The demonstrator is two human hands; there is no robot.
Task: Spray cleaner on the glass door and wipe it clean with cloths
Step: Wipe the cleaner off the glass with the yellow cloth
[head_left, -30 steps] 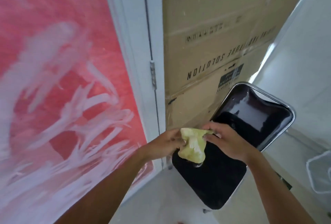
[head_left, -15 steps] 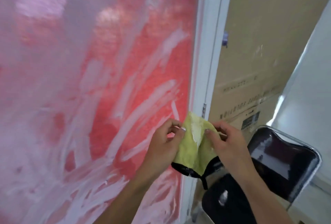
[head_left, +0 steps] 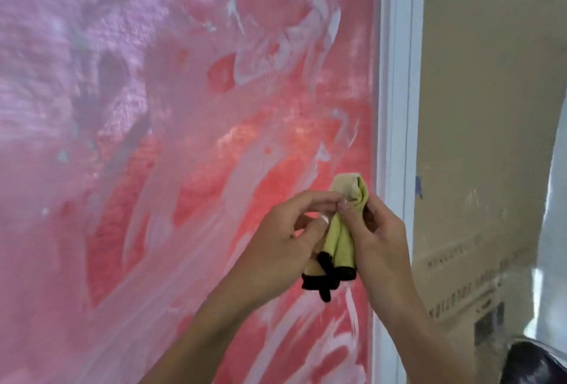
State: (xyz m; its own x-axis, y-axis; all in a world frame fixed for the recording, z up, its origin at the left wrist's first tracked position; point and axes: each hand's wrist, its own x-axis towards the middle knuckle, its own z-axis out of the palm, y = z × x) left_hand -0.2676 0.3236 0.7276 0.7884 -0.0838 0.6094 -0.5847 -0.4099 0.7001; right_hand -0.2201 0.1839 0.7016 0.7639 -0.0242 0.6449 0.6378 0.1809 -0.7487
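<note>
Both hands meet in front of the glass door (head_left: pixel 184 153), and between them hangs a yellow-green microfibre cloth (head_left: pixel 343 233) with black edging along its lower hem. The left hand (head_left: pixel 276 248) pinches the cloth from its left side, thumb and fingertips closed on the fabric near the top of the bunched part. The right hand (head_left: pixel 380 245) grasps it from the right side, fingers curled round the folds and a fingertip pressed in close to the left hand's pinch. Above the two grips a folded lobe of the cloth sticks up; below them the folds hang down to the black hem, which dangles just under the heels of both hands.

Behind the grip and spreading up and to the left of it, the glass is covered in white smeared cleaner streaks over a red backing. Just right of the cloth's upper lobe runs the white door frame (head_left: pixel 399 138). Further right stands a large cardboard box (head_left: pixel 478 169) with printed lettering; what it contains cannot be seen. Below and to the right of the right forearm, a corner of a black chair (head_left: pixel 534 365) shows
</note>
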